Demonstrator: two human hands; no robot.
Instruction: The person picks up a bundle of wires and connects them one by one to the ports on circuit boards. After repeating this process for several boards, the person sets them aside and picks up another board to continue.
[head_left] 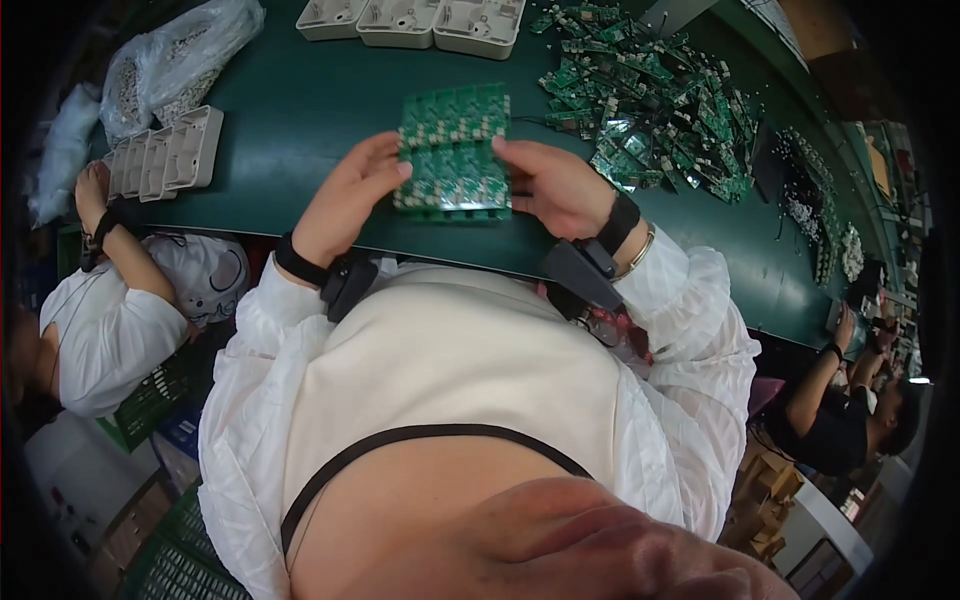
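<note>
A green panel of circuit boards (pixel 453 165), marked off in repeated sections with small pale parts, is held up above the green table between my two hands. My left hand (pixel 350 192) grips its left edge, thumb on the near face. At the right edge my right hand (pixel 562 188) pinches it, with the thumb on top and the other fingers partly hidden behind. The panel is slightly blurred. To the right of my right hand lies a large heap of small green circuit boards (pixel 690 110).
Pale plastic housings (pixel 395 22) stand at the far edge, and more housings (pixel 165 155) sit on the left beside a co-worker's hand (pixel 92 195). Clear bags of small white parts (pixel 180 65) lie behind those. Another person (pixel 835 410) works at the far right.
</note>
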